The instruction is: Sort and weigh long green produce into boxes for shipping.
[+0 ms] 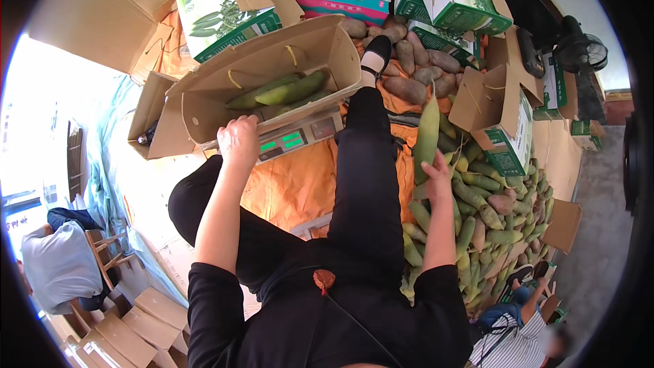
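My right hand [437, 176] is closed around the lower part of a long green radish [427, 133], which points upright with a thin root at its tip. It is held over the left edge of a big pile of green radishes [487, 215]. At the left, an open brown cardboard box [204, 110] with yellow cord handles rests on a digital scale [291, 142] with a lit green display. Several green radishes [293, 88] lie inside the box. My left hand [240, 138] grips the near left rim of this box, fingers curled over its edge.
Reddish-brown tubers [407, 88] lie beyond my outstretched leg on an orange sheet [286, 187]. Printed white-and-green cartons [221, 17] stand at the back, and another open carton [504, 119] stands right. A fan [582, 51] is far right. Other people [514, 341] sit lower right and left.
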### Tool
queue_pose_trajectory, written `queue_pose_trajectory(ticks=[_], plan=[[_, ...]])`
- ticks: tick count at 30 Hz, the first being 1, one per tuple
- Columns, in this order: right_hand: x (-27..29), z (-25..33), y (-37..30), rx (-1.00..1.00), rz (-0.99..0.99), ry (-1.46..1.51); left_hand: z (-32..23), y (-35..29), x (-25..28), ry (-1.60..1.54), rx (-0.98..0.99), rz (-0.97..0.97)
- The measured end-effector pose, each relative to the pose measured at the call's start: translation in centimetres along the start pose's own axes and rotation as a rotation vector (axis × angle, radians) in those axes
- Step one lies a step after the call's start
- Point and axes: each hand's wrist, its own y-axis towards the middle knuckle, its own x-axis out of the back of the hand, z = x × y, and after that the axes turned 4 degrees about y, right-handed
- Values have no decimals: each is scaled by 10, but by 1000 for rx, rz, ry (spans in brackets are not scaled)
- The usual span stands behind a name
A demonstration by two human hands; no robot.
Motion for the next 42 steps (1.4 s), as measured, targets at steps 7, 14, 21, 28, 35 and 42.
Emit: queue_pose_trajectory(ticks=[7,14,21,28,35,42], plan=[[-113,126,7,457,337,-417,-2,-2,4,2,-8,8],[-233,146,16,923,572,-919,0,-6,2,20,-24,-24],[-310,100,33,981,727,-1127,-4,-2,3,3,-30,-24],[-291,98,52,1045,532,-884,0,-1,-2,17,-32,-22],[-148,60,68,639,180,-716,1,-4,0,25,-21,33],[5,-78,29,129,40,-1021,-2,-1,1,36,-22,-10]])
